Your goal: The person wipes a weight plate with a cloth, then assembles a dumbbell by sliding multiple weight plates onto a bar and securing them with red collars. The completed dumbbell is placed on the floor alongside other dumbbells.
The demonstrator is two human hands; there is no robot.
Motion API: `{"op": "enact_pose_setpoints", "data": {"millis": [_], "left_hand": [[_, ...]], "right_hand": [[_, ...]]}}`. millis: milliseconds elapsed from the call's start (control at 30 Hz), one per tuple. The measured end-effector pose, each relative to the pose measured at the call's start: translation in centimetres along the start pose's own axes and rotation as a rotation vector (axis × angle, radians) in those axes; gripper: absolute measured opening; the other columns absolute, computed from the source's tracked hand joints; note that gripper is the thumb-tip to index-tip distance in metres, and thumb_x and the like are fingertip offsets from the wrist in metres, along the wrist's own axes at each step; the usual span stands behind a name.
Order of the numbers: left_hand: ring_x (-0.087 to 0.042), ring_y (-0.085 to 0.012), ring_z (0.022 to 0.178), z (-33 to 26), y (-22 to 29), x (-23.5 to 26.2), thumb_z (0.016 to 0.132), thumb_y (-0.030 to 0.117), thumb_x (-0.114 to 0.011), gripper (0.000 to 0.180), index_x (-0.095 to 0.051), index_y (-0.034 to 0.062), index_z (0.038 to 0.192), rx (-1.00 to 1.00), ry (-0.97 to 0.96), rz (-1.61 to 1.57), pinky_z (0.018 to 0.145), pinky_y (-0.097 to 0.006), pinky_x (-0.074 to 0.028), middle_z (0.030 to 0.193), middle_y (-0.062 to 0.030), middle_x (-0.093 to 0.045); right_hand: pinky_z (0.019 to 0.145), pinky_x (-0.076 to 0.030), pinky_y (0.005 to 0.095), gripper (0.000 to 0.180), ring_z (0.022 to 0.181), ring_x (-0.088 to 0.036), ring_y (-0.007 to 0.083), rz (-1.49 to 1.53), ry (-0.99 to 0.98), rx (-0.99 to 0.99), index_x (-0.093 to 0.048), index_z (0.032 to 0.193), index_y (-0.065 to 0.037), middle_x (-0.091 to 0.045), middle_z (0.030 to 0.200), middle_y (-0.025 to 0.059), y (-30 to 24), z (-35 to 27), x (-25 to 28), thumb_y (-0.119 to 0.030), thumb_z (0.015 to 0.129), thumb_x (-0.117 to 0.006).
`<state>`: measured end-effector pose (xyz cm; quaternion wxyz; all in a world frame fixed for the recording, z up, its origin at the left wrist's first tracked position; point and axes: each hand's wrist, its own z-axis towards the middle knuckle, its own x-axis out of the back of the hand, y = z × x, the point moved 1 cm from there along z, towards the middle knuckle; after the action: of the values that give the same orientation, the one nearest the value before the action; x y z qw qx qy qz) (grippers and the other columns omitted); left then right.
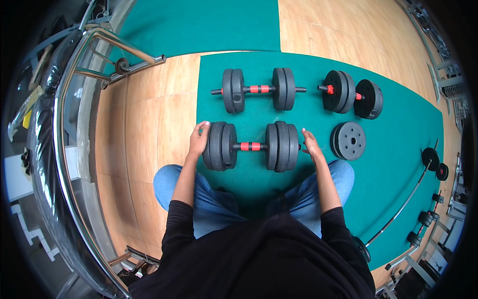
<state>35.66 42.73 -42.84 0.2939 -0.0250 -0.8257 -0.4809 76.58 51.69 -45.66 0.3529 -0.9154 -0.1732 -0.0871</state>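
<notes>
A dumbbell [250, 146] with black plates and a red-and-black bar lies crosswise on the green mat in front of my crossed legs. Against the outer plate at its left end, my left hand [199, 140] is closed with curled fingers. That hand hides the bar's left tip. Beside the right end, my right hand [310, 144] is open, fingers apart, close to the short bar tip. Whether it touches the tip I cannot tell. Just beyond lies a second dumbbell [259, 89] with fewer plates, its bar ends sticking out on both sides.
A third dumbbell [341, 91] rests at the far right, with stacked loose plates [350, 141] nearer me. A long barbell [398, 212] lies along the right of the green mat [313, 70]. On the left stands a metal-framed machine [62, 149] with a black pad.
</notes>
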Motion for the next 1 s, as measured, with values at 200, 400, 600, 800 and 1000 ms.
{"op": "enact_pose_setpoints", "data": {"millis": [200, 400, 600, 800, 1000], "left_hand": [[-0.052, -0.0274, 0.117, 0.5, -6.4, -1.1, 0.084, 0.070, -0.039, 0.092, -0.043, -0.0076, 0.132, 0.547, -0.013, -0.317, 0.100, -0.036, -0.038, 0.128, -0.0217, -0.052], [-0.053, -0.0285, 0.114, -1.4, -1.0, -1.4, 0.076, 0.071, -0.053, 0.098, -0.041, -0.0061, 0.134, 0.562, -0.159, -0.367, 0.098, -0.036, -0.040, 0.129, -0.0210, -0.051], [-0.057, -0.0298, 0.108, -0.9, -1.6, -1.8, 0.075, 0.065, -0.058, 0.094, -0.044, -0.0097, 0.130, 0.504, -0.184, -0.418, 0.094, -0.037, -0.043, 0.125, -0.0217, -0.053], [-0.057, -0.0296, 0.107, -2.3, -0.6, -3.6, 0.076, 0.064, -0.057, 0.093, -0.044, -0.0125, 0.128, 0.528, -0.245, -0.476, 0.093, -0.037, -0.044, 0.124, -0.0249, -0.052], [-0.043, -0.0382, 0.124, -2.7, -0.2, -6.9, 0.074, 0.073, -0.050, 0.103, -0.041, -0.0113, 0.131, 0.502, -0.125, -0.137, 0.106, -0.040, -0.031, 0.133, -0.0277, -0.044]], "right_hand": [[0.082, -0.047, 0.0414, 0.061, 0.102, -0.056, 0.0213, -0.077, -0.234, -0.046, -0.045, 0.132, -0.011, -0.059, 0.117, 0.0062, 5.5, 2.9, -2.3, -0.056, 0.091, -0.040], [0.088, -0.046, 0.0422, 0.067, 0.103, -0.060, 0.0256, 0.076, -0.038, -0.099, -0.043, 0.132, 0.002, -0.060, 0.117, 0.0151, 3.2, 0.9, -3.2, -0.051, 0.091, -0.039], [0.088, -0.045, 0.0376, 0.064, 0.102, -0.060, 0.0284, 0.073, 0.038, -0.011, -0.054, 0.119, 0.008, -0.062, 0.112, 0.0203, 5.7, 3.8, -2.7, -0.048, 0.090, -0.042], [0.087, -0.045, 0.0377, 0.063, 0.101, -0.061, 0.0279, 0.164, 0.093, 0.009, -0.056, 0.117, 0.008, -0.063, 0.108, 0.0208, 5.8, 3.5, -0.4, -0.047, 0.090, -0.043], [0.085, -0.046, 0.0386, 0.063, 0.098, -0.060, 0.0268, 0.407, 0.159, 0.027, -0.054, 0.121, 0.008, -0.062, 0.111, 0.0207, 4.9, 2.1, 1.7, -0.046, 0.090, -0.043]]}}
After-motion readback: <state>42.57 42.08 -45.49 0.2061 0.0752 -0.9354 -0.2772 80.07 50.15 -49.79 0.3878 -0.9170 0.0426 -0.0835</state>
